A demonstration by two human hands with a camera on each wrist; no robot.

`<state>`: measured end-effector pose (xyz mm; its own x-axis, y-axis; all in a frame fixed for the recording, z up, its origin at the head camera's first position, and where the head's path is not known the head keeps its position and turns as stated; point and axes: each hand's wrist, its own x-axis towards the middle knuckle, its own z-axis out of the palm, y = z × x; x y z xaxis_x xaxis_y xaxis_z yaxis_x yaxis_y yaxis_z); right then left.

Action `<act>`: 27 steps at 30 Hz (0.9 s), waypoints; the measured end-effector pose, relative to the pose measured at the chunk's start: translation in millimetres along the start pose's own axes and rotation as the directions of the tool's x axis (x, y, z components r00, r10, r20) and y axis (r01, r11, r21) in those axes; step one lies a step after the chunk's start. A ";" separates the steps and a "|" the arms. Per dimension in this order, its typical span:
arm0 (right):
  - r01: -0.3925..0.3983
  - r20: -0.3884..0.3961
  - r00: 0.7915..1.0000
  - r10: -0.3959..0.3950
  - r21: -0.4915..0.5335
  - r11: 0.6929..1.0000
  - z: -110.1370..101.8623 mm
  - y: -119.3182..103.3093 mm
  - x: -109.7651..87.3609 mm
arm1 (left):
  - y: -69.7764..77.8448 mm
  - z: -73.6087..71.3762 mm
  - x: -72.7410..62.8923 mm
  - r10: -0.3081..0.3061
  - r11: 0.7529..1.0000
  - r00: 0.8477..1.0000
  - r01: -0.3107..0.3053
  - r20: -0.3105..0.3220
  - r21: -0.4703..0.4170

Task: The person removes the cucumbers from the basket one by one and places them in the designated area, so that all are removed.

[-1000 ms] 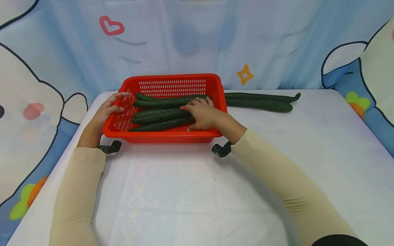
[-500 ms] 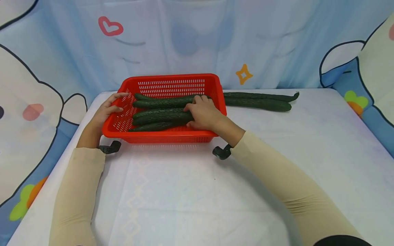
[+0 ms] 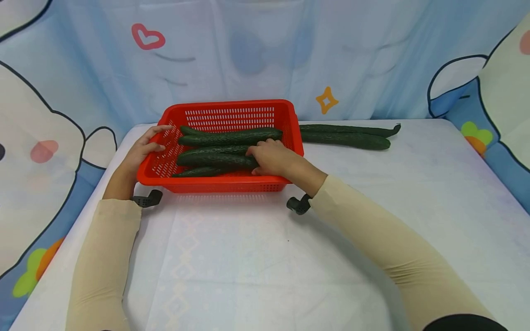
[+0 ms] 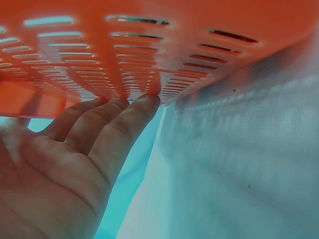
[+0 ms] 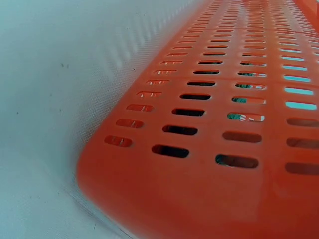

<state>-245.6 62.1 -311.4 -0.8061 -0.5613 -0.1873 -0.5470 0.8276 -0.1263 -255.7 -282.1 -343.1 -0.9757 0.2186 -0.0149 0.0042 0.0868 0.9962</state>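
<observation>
A red slotted plastic basket [image 3: 219,185] stands at the back of the table with several long dark green cucumbers lying lengthwise in it. My left hand [image 3: 142,149] grips its left rim; in the left wrist view, that hand's fingers [image 4: 124,122] lie against the slotted outer wall. Inside the basket, my right hand [image 3: 278,161] holds the right end of a cucumber [image 3: 215,160] near the front. Behind it lies another cucumber [image 3: 236,137]. The right wrist view shows only the basket's outer wall [image 5: 224,194], so the right hand's fingers are hidden there.
Two more long cucumbers [image 3: 348,140] lie side by side on the white-covered table [image 3: 256,257], just right of the basket. A blue cartoon-printed cloth [image 3: 256,55] hangs right behind the table.
My right hand has moved slightly toward the basket's front, shifting the held cucumber forward over the front one. The back cucumber's right end is now uncovered. My left hand stays on the rim.
</observation>
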 end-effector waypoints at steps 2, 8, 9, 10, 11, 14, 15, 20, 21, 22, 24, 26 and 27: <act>0.000 0.010 1.000 0.000 0.005 1.000 0.5 0.0 0.1 | -0.1 -0.3 -0.8 0.000 1.000 1.000 0.000 0.005 0.004; 0.014 0.015 1.000 -0.015 0.017 1.000 0.4 0.9 -1.3 | 0.9 0.4 -1.8 -0.014 1.000 1.000 0.014 -0.003 -0.001; 0.018 0.015 1.000 -0.019 0.023 1.000 0.3 1.1 -1.7 | 1.3 0.8 -1.8 -0.016 1.000 1.000 0.016 -0.004 -0.007; 0.021 0.016 1.000 -0.022 0.031 0.999 0.0 1.0 -2.2 | 1.6 0.9 -1.8 -0.017 1.000 1.000 0.017 -0.004 -0.009; 0.024 0.017 1.000 -0.025 0.040 0.999 -0.1 1.2 -2.7 | 1.8 0.9 -2.0 -0.015 1.000 1.000 0.015 0.001 -0.015; 0.041 0.027 0.999 -0.043 0.068 0.997 0.5 1.2 -2.8 | 2.2 0.6 -2.5 -0.005 1.000 1.000 0.005 0.015 -0.018; 0.044 0.032 0.998 -0.046 0.081 0.996 0.6 1.2 -2.7 | 2.3 0.4 -2.6 -0.003 1.000 1.000 0.004 0.019 -0.020; 0.041 0.079 0.995 -0.054 0.162 0.986 1.7 1.2 -1.7 | 1.5 0.2 -2.1 -0.005 1.000 1.000 0.005 0.014 -0.016; 0.034 0.087 0.995 -0.050 0.173 0.984 1.7 1.3 -1.5 | 1.4 0.2 -1.9 -0.005 1.000 1.000 0.005 0.013 -0.015; 0.030 0.094 0.994 -0.047 0.179 0.983 1.7 1.2 -1.4 | 1.2 0.2 -1.7 -0.005 1.000 1.000 0.005 0.012 -0.015; 0.026 0.099 0.994 -0.044 0.183 0.983 1.6 1.0 -1.0 | 1.1 -0.1 -1.4 -0.002 1.000 1.000 0.002 0.017 -0.020; 0.026 0.098 0.994 -0.045 0.179 0.983 1.3 0.8 -0.7 | 1.0 -0.2 -1.5 0.000 1.000 1.000 0.001 0.013 -0.016; 0.027 0.096 0.994 -0.045 0.178 0.984 1.2 0.7 -0.6 | 0.9 -0.5 -1.6 0.001 1.000 1.000 -0.001 0.013 -0.014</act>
<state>-245.3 63.1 -312.6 -0.7550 -0.5955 -0.2745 -0.5200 0.7988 -0.3025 -254.2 -282.9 -342.2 -0.9729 0.2308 -0.0150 0.0020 0.0733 0.9973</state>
